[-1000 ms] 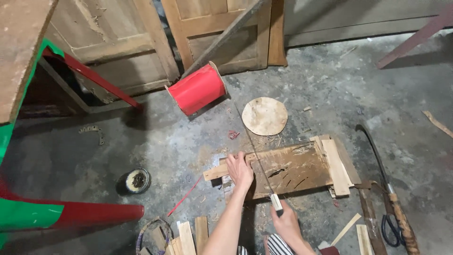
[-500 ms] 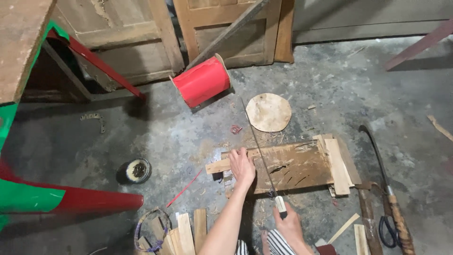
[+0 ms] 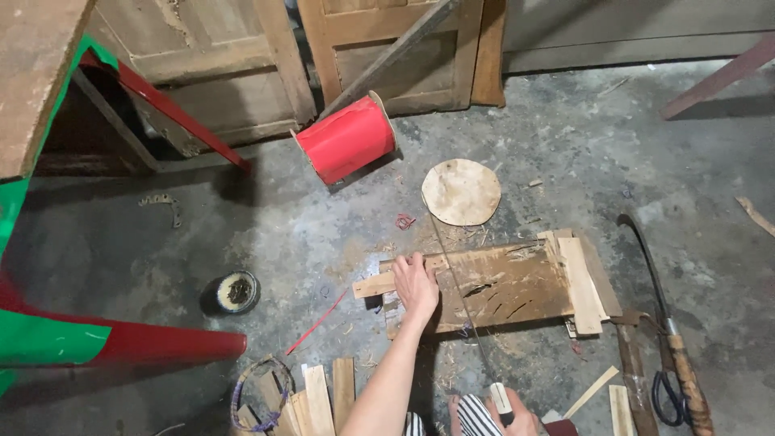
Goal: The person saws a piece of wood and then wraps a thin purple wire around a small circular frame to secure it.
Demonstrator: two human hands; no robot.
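Pinning the wood strip (image 3: 387,282) onto the board (image 3: 500,287) with your flat left hand (image 3: 416,284), your right hand (image 3: 517,416) grips the saw (image 3: 460,299); stroke straight across.

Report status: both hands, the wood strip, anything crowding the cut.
Left hand presses thin wood strip flat on worn board. Right hand grips saw handle, thin blade across the strip. Round disc lies just beyond the blade tip.

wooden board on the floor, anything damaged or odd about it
Yes. The wooden board under the left hand is badly gouged, with dark cuts and splintered patches across its top. Chips and offcut strips lie scattered around it. The right hand grips a thin saw across it.
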